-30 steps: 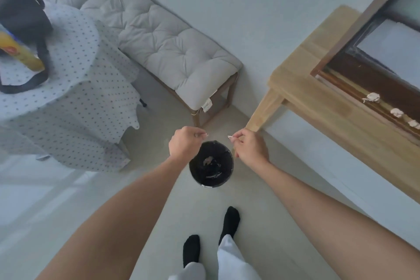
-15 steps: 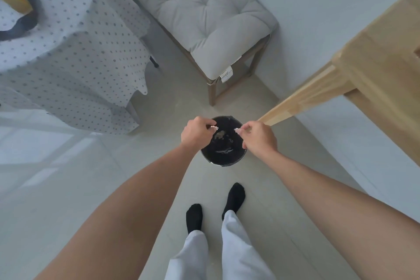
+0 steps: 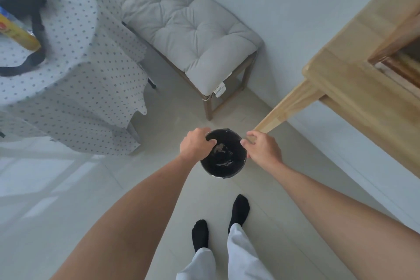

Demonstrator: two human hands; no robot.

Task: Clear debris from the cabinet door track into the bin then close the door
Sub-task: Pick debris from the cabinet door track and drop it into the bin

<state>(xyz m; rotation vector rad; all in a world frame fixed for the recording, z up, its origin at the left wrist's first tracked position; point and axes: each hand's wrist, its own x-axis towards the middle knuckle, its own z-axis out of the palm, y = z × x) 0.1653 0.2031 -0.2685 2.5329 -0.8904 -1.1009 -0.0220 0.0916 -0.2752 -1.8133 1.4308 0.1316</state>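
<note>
While both arms are stretched forward and down, the widest surface seen is the pale floor (image 3: 68, 188), on which a table draped in a dotted cloth (image 3: 75, 88) is set at the left. A grey cushioned bench (image 3: 181, 29) is placed against the wall behind, and the wooden cabinet (image 3: 354, 79) is seen at the right, its leg slanting down to the floor. Between the hands, a round black bin (image 3: 223, 154) is stood just ahead of two black-socked feet (image 3: 238, 210). The left hand (image 3: 195, 146) is held over the bin's left rim, fingers loosely curled and parted, nothing gripped. The right hand (image 3: 261, 149) is held at the right rim, fingers likewise spread and empty. Pale debris (image 3: 219, 148) is seen lying inside the bin, below and between both hands, touched by neither.
</note>
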